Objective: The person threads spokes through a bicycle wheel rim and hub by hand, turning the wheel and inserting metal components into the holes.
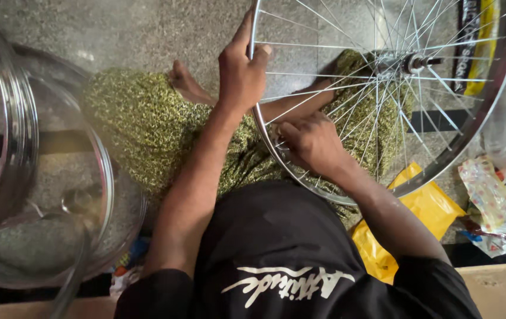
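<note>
Left hand [242, 70] clenched on the wheel [471, 127] rim over the lap, right hand [311, 143] pinching spokes inside it, yellow bag [427, 207] beneath, stacked rims [19, 127] well left, stone floor [134, 29] beyond.

It looks like a small bicycle repair workshop: bare metal rims [16, 147] lie left on the stone floor [146, 29], a spoked wheel [383, 88] at right.

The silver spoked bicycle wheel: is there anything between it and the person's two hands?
Nothing visible does. The left hand already grips the silver spoked bicycle wheel at its rim, and the right hand rests against the rim's inner side among the thin metal spokes. Both hands touch the wheel directly.
</note>
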